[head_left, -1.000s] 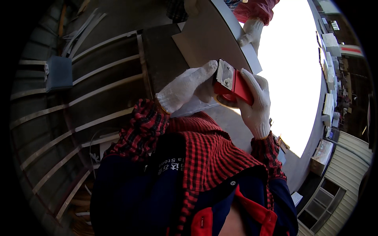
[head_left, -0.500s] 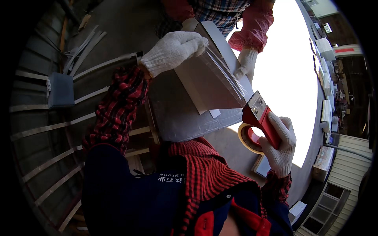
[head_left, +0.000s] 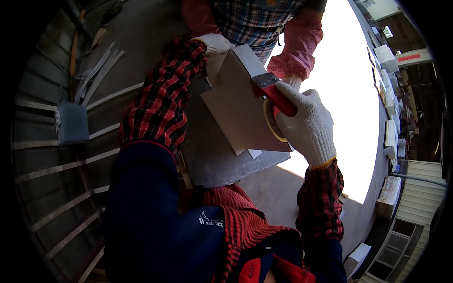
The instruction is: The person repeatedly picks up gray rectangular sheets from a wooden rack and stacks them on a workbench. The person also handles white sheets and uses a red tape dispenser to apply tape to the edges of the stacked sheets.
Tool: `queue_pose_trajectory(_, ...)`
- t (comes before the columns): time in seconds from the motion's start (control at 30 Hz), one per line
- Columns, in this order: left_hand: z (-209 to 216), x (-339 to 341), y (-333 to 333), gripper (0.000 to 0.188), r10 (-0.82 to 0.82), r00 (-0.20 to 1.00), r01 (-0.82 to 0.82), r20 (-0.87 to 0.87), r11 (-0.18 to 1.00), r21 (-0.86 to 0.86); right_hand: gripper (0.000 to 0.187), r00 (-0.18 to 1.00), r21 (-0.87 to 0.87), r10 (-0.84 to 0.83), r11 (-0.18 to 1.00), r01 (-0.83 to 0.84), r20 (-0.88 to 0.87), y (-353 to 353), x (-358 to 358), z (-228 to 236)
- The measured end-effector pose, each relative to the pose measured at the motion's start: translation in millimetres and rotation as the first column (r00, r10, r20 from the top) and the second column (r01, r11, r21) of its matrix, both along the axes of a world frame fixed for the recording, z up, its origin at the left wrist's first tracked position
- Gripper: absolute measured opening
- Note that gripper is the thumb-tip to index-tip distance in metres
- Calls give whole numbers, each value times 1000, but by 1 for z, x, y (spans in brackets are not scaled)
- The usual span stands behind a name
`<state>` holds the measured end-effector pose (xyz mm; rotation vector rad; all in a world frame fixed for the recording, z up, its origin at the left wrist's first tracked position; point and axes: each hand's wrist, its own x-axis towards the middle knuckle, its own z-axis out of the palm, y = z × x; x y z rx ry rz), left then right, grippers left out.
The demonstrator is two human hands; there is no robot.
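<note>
My right hand in a white knit glove grips a red tape dispenser with a metal head and a roll of tape. The dispenser is over the right part of a cardboard box, near its far edge. At the box's far left corner is my left hand, also gloved; its fingers are not clear enough to read. Across from me a co-worker's gloved hand is at the box's far right side, partly behind my right hand. Under the box lies a plastic-wrapped surface.
A co-worker in a plaid apron stands close on the far side. To the left are a slatted frame, a grey block and several loose strips. Stacked white slabs line the right, beyond bright sunlit floor.
My right hand has carried the tape dispenser up and left, from the box's near right corner to its far edge. My left hand has moved farther away, to the far left corner.
</note>
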<state>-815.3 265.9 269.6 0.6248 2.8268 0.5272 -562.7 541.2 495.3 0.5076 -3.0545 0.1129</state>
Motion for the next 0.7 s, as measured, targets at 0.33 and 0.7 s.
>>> queue_pose_trajectory(0.33, -1, 59, 22, 44, 345, 937, -316, 50, 901, -297, 42, 998, 21, -10, 1000, 11, -57, 10, -2, -16)
queue_pose_trajectory(0.7, -14, 221, 66, 37, -23, 1000, 22, -9, 991, -132, 43, 996, -129, -14, 991, 25, 84, 42, -1, -25)
